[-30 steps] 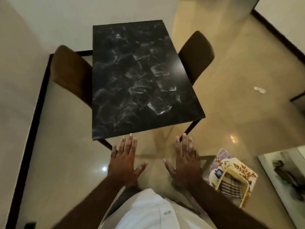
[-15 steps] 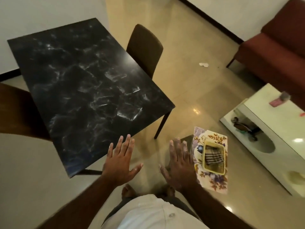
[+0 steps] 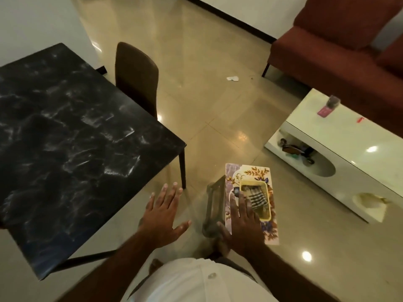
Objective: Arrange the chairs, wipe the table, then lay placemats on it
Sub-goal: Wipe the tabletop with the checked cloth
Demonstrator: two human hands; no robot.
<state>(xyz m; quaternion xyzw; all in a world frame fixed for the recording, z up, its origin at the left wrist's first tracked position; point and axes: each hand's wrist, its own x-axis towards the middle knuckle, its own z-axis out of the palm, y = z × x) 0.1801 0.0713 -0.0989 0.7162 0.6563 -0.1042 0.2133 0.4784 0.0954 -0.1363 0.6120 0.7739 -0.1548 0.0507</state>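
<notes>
My left hand (image 3: 162, 216) and right hand (image 3: 244, 221) spread flat, fingers apart, beside the glossy black marbled surface (image 3: 76, 138), the right over a floral rectangular placemat (image 3: 253, 172).

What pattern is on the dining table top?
The table top is black with white marble-like veining, seen best in the head view.

Both hands out front, palms down, fingers spread: left (image 3: 162, 216), right (image 3: 242, 223); holding nothing.

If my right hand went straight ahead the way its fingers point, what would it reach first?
Probably the yellow basket with the striped cloth, sitting on the flowered placemats. How high the right hand is above them is unclear.
</notes>
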